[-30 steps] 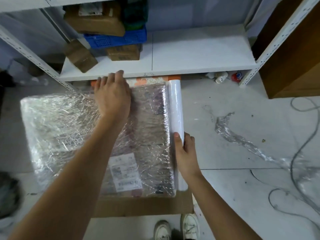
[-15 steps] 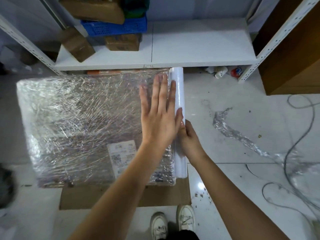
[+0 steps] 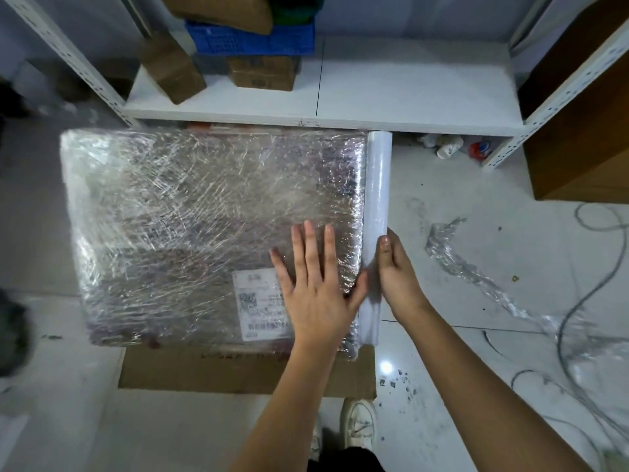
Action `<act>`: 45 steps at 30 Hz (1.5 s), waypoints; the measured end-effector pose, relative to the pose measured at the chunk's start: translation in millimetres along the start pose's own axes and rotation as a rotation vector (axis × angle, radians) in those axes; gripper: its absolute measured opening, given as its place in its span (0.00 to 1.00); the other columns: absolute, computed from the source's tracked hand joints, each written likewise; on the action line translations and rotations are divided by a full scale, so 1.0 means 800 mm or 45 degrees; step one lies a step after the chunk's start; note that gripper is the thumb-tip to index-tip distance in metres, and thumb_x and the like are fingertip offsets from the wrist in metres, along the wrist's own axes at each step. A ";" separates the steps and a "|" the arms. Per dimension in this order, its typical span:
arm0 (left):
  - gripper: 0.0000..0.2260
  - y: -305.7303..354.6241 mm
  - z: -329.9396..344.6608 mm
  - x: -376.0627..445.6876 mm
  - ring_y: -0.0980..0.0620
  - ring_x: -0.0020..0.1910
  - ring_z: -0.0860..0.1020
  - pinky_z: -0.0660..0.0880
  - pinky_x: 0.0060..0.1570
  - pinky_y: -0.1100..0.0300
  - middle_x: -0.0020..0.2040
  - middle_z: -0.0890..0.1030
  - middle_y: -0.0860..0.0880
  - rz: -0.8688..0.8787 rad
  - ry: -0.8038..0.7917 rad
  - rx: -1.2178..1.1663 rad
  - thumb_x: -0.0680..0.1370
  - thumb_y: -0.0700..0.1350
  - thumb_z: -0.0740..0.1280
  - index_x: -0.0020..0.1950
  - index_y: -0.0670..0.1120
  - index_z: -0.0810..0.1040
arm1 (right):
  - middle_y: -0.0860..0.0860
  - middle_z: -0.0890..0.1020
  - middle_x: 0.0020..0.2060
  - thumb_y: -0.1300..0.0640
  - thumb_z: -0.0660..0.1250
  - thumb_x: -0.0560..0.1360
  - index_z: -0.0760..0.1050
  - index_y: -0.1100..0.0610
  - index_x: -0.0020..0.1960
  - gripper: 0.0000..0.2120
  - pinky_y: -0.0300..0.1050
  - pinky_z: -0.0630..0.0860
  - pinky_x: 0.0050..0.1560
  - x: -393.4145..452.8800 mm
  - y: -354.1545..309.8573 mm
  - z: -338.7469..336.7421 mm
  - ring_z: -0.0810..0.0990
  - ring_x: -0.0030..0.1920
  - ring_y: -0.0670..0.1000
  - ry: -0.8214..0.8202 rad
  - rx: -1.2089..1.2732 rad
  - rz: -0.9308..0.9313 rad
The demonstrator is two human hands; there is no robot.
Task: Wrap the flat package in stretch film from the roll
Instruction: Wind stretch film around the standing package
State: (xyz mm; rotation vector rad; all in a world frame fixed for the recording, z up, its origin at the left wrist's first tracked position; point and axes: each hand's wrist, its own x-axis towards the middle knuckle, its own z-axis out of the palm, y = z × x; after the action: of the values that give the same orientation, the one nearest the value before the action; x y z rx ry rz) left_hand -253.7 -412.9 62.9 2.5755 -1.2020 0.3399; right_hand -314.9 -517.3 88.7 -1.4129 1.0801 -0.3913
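Flat package lies on the floor atop cardboard, already covered in film, label showing through. Left hand grip wide, flat fingers pressing film down, likely smoothing and anchoring it. Right hand grip curled round the roll, held against the package's right edge, probably keeping tension. Blue crate on shelf holds brown parcels.
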 end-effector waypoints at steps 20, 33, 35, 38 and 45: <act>0.50 0.050 -0.032 0.023 0.30 0.74 0.41 0.54 0.60 0.21 0.76 0.39 0.35 -0.665 -0.400 -0.034 0.74 0.69 0.57 0.74 0.42 0.28 | 0.51 0.81 0.38 0.48 0.65 0.77 0.68 0.50 0.57 0.12 0.45 0.76 0.40 0.001 -0.018 0.001 0.80 0.33 0.48 -0.039 0.357 0.257; 0.49 0.041 -0.028 0.005 0.27 0.73 0.52 0.55 0.56 0.21 0.75 0.54 0.31 -0.516 -0.258 -0.034 0.68 0.67 0.64 0.77 0.38 0.51 | 0.55 0.80 0.36 0.52 0.65 0.77 0.68 0.53 0.57 0.11 0.43 0.77 0.36 -0.027 -0.005 -0.002 0.79 0.31 0.50 0.035 0.494 0.233; 0.48 0.042 -0.031 0.002 0.27 0.72 0.52 0.55 0.55 0.20 0.75 0.54 0.31 -0.517 -0.233 -0.063 0.68 0.67 0.62 0.76 0.38 0.51 | 0.55 0.80 0.37 0.52 0.65 0.77 0.68 0.54 0.57 0.11 0.41 0.77 0.34 -0.032 -0.008 -0.004 0.79 0.31 0.49 0.046 0.491 0.227; 0.46 0.050 -0.039 0.003 0.25 0.72 0.54 0.56 0.54 0.19 0.74 0.55 0.30 -0.527 -0.188 -0.109 0.69 0.66 0.59 0.76 0.37 0.52 | 0.55 0.80 0.36 0.52 0.65 0.77 0.69 0.52 0.55 0.09 0.41 0.77 0.35 -0.033 -0.018 -0.011 0.79 0.31 0.49 0.043 0.475 0.196; 0.42 0.075 -0.060 0.018 0.25 0.71 0.55 0.57 0.53 0.20 0.74 0.55 0.30 -0.555 -0.137 -0.161 0.72 0.64 0.53 0.75 0.35 0.52 | 0.55 0.80 0.37 0.51 0.66 0.76 0.70 0.46 0.49 0.05 0.45 0.78 0.40 -0.034 -0.048 -0.035 0.79 0.35 0.52 0.062 0.406 0.089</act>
State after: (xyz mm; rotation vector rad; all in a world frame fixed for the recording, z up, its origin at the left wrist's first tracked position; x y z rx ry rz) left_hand -295.2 -443.5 121.4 2.6754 -0.6362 0.0298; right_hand -336.2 -519.8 139.0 -1.0854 1.0509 -0.5245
